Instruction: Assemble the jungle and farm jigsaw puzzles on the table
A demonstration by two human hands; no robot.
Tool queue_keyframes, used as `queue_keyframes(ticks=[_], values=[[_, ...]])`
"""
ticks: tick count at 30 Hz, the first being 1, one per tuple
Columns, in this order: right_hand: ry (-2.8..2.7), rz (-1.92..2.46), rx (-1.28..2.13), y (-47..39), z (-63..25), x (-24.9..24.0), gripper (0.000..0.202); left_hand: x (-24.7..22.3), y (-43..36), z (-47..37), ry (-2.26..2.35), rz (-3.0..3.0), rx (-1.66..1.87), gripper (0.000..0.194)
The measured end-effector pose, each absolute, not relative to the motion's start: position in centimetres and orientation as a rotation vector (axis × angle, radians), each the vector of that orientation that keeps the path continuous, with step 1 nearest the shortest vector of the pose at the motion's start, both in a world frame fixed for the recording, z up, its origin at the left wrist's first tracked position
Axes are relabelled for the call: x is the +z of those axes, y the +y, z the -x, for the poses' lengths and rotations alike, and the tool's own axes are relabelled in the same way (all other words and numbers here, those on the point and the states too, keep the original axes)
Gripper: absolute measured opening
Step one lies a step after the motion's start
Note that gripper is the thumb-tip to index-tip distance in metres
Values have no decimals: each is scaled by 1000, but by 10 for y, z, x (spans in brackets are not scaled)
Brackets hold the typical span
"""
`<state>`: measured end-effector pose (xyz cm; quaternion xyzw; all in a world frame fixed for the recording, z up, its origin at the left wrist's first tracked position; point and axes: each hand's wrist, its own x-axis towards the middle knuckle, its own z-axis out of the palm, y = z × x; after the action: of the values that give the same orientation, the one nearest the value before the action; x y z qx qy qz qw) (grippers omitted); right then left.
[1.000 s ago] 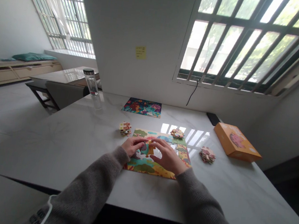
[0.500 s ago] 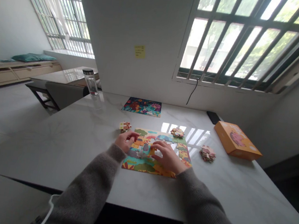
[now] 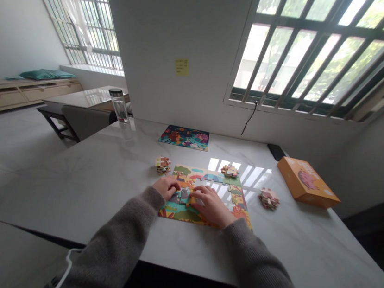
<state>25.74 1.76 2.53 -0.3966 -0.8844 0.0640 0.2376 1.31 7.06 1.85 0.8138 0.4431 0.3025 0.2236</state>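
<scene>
A colourful animal jigsaw puzzle [image 3: 183, 215] lies flat on the table, with its border joined and a gap in the middle where the white tabletop shows. My right hand [image 3: 213, 206] is over that gap, thumb and fingers closed on a small yellow puzzle piece [image 3: 191, 201] down at the puzzle's surface. Beside it is a grey-and-teal piece [image 3: 185, 194]. My left hand [image 3: 166, 187] rests on the puzzle's left edge, its fingers slightly bent against the joined pieces, nothing visible held in it.
Loose pieces are stacked at left [image 3: 163, 164], behind [image 3: 230, 170] and at right [image 3: 269, 198]. A dark finished-looking picture puzzle [image 3: 184, 137] lies near the wall. An orange box [image 3: 308, 182] and a black phone [image 3: 276, 152] are at right; a glass bottle [image 3: 119, 106] stands at left.
My right hand has lowered the yellow piece to the puzzle, left of the gap. My left hand has come down onto the puzzle's left side. The view has shifted slightly.
</scene>
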Motion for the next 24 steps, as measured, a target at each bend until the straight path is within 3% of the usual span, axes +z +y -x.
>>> queue_keyframes(ticks=[4, 8, 14, 17, 21, 24], values=[[-2423, 1090, 190, 16, -256, 27, 25, 17, 71, -13, 1203, -2224, 856, 23], [-2335, 1045, 216, 18, -258, 28, 46, 22, 65, -16, 1172, -2106, 953, 16], [-2302, 931, 178, 18, -264, 38, 60, 28, 57, -27, 1073, -1864, 1013, 34], [-2314, 898, 182, 15, -265, 43, 56, 28, 56, -31, 960, -1734, 991, 40], [-2245, 848, 186, 14, -262, 47, 41, 26, 55, -34, 831, -1622, 966, 65], [-2112, 873, 206, 13, -259, 48, 32, 25, 56, -36, 843, -1577, 956, 61]])
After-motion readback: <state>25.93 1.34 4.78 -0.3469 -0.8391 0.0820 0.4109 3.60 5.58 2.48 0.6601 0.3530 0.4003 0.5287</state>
